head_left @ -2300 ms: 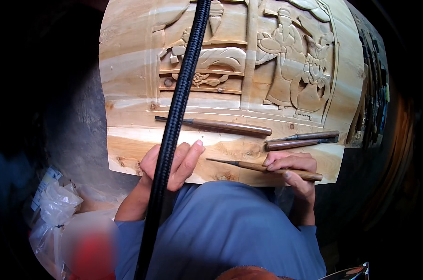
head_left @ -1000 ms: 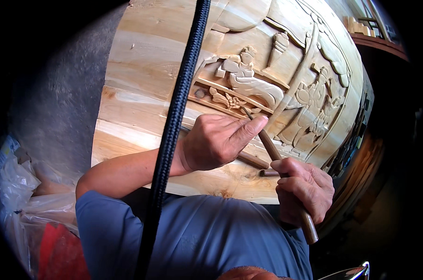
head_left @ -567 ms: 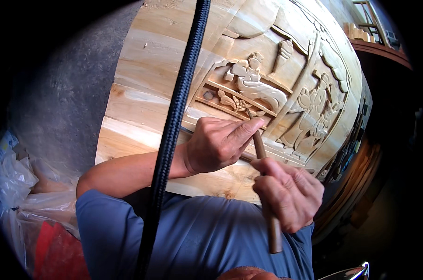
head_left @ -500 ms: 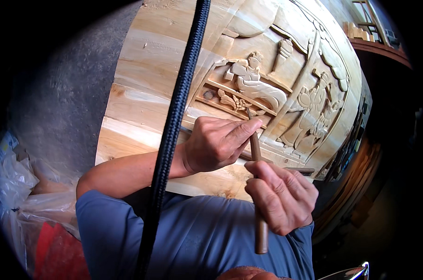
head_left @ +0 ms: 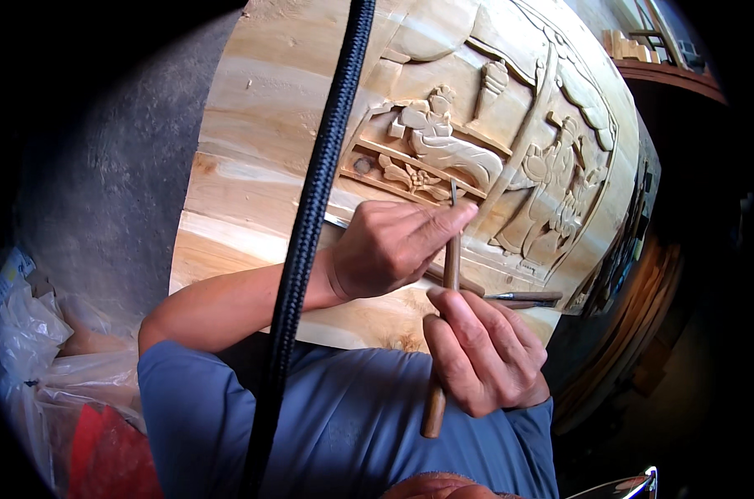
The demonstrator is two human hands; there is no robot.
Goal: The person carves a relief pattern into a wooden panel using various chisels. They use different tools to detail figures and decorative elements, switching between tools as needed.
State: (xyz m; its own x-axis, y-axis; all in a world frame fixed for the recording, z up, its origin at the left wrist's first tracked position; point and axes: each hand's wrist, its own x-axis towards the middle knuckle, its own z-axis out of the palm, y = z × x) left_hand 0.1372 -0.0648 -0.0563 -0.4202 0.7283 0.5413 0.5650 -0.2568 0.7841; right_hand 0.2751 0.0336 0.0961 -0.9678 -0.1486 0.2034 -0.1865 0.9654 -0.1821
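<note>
Dim workshop surroundings, lit from above

Left of the grey concrete floor (head_left: 102, 166), crumpled plastic bags (head_left: 27, 333) are seen; far right of it, a dark wooden shelf (head_left: 660, 71) is set high in shadow.

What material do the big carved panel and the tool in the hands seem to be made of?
The carved panel looks like pale, unfinished wood: bare grain bands, a knot, no gloss. The chisel, gripped by the left hand and right hand, seems to have a darker, smooth wooden handle and a thin grey blade, probably metal.
</note>
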